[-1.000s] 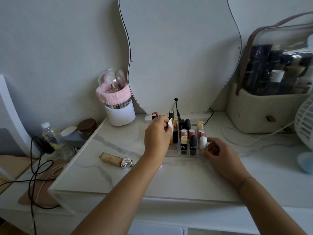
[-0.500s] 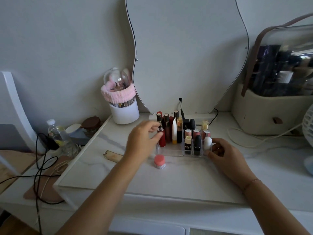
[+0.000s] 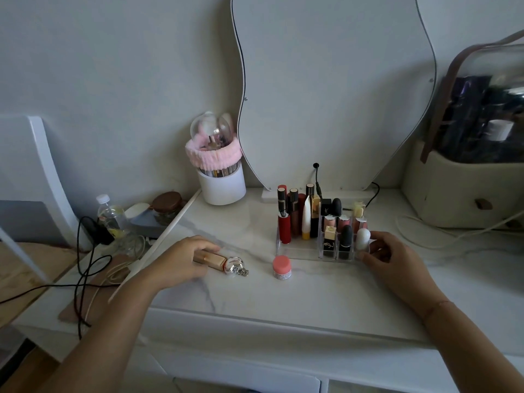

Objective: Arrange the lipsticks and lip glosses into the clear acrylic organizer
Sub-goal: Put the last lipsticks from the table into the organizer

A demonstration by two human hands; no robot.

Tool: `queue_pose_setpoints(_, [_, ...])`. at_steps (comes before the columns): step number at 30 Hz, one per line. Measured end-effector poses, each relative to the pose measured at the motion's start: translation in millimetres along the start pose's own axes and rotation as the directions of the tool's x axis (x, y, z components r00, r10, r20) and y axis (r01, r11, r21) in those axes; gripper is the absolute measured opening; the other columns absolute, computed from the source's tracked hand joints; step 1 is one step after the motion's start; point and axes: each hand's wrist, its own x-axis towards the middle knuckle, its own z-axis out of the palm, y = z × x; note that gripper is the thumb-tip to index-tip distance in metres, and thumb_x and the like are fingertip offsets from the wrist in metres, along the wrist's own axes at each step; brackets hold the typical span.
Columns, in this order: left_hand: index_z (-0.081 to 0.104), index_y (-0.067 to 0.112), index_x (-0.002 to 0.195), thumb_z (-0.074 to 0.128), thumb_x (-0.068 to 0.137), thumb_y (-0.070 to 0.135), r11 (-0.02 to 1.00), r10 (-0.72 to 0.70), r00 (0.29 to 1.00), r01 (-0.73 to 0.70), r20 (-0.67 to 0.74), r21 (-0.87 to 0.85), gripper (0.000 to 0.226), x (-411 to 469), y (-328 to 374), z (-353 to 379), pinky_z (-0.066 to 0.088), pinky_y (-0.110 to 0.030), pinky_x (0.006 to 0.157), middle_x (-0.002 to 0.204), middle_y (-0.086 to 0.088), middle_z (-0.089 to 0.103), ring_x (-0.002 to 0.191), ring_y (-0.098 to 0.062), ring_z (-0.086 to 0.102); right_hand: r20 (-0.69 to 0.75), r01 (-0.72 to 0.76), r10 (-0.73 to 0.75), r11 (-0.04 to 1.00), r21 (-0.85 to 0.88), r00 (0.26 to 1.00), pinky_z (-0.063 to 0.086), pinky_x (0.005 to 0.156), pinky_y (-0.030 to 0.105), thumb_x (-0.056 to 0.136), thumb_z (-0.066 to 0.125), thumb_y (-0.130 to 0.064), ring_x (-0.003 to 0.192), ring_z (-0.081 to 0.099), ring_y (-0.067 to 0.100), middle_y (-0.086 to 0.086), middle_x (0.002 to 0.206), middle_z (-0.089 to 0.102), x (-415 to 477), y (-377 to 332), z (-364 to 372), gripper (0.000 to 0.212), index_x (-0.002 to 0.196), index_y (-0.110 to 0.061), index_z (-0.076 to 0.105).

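The clear acrylic organizer (image 3: 295, 252) stands on the marble table top in front of the mirror, holding several upright lipsticks and glosses (image 3: 307, 219). My right hand (image 3: 388, 259) grips its right front corner, thumb near a white-capped tube (image 3: 363, 239). My left hand (image 3: 181, 260) lies over a gold lipstick tube (image 3: 214, 260) with a silver charm cap (image 3: 235, 266), which lies flat on the table to the organizer's left; my fingers curl round its body. A small jar with a pink lid (image 3: 282, 267) stands just in front of the organizer.
A white brush holder with a pink band (image 3: 219, 177) stands at the back left, a wavy mirror (image 3: 334, 89) behind the organizer. A beige cosmetic case (image 3: 465, 191) fills the right. Left of the table edge lie black cables (image 3: 88, 268), a bottle (image 3: 110, 217) and a brown-lidded jar (image 3: 167, 205).
My left hand has left the organizer and moved left and down onto the gold lipstick tube. The right hand has stayed at the organizer's corner.
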Motion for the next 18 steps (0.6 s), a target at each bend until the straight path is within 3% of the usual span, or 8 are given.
queue_pose_setpoints(3, [0.066,0.029,0.096,0.066,0.07,0.0,0.999,0.009,0.999,-0.01,-0.043,-0.03,0.039,0,-2,0,0.043,-0.015,0.08,0.101,0.009,0.063,0.095,-0.005,0.059,0.003,0.001,-0.001,1.0,-0.005,1.0,0.039,0.059,0.02,0.079,0.071,-0.026,0.074,0.057,0.011,-0.002,0.084,0.064,-1,1,-1,0.041,0.118,-0.021,0.059])
queue_pose_setpoints(6, [0.065,0.036,0.089,0.072,0.072,0.01,0.999,0.001,0.998,-0.004,-0.061,-0.045,0.032,-1,-8,-1,0.042,-0.011,0.07,0.093,0.011,0.067,0.085,0.001,0.061,-0.003,-0.001,0.001,1.0,-0.006,1.0,0.039,0.059,0.02,0.079,0.071,-0.026,0.073,0.058,0.01,-0.003,0.084,0.064,-1,0,0,0.04,0.117,-0.022,0.059])
queue_pose_setpoints(9, [0.066,0.033,0.09,0.071,0.078,0.015,0.987,-0.032,0.991,0.011,-0.128,-0.162,0.022,0,-12,-1,0.046,-0.023,0.072,0.089,0.007,0.07,0.08,-0.003,0.063,-0.001,0.0,0.0,1.0,-0.009,1.0,0.039,0.057,0.02,0.079,0.071,-0.027,0.073,0.058,0.01,-0.004,0.083,0.064,-1,0,0,0.04,0.117,-0.023,0.059])
queue_pose_setpoints(12, [0.064,0.031,0.087,0.068,0.08,0.022,0.941,-0.081,0.948,-0.029,-0.309,-0.337,0.012,3,0,-3,0.049,-0.036,0.072,0.081,-0.001,0.069,0.074,-0.014,0.063,-0.006,0.0,0.0,1.0,-0.006,1.0,0.038,0.057,0.019,0.079,0.071,-0.027,0.072,0.058,0.009,-0.005,0.082,0.064,-1,1,0,0.04,0.117,-0.023,0.059])
queue_pose_setpoints(14, [0.063,0.031,0.085,0.069,0.075,0.025,0.888,-0.101,0.913,-0.096,-0.395,-0.449,0.013,8,19,-6,0.05,-0.03,0.071,0.081,0.002,0.069,0.073,-0.007,0.063,-0.006,-0.002,0.002,1.0,-0.009,1.0,0.037,0.056,0.018,0.08,0.071,-0.026,0.072,0.057,0.008,-0.006,0.082,0.064,0,1,0,0.04,0.117,-0.022,0.059])
queue_pose_setpoints(18, [0.062,0.028,0.087,0.072,0.076,0.004,0.784,-0.066,0.894,-0.229,-0.443,-0.577,0.028,26,74,7,0.052,-0.018,0.069,0.083,0.006,0.069,0.072,-0.001,0.063,-0.007,-0.002,0.002,1.0,-0.013,1.0,0.035,0.055,0.018,0.08,0.07,-0.027,0.071,0.057,0.007,-0.005,0.083,0.064,0,0,0,0.04,0.118,-0.022,0.059])
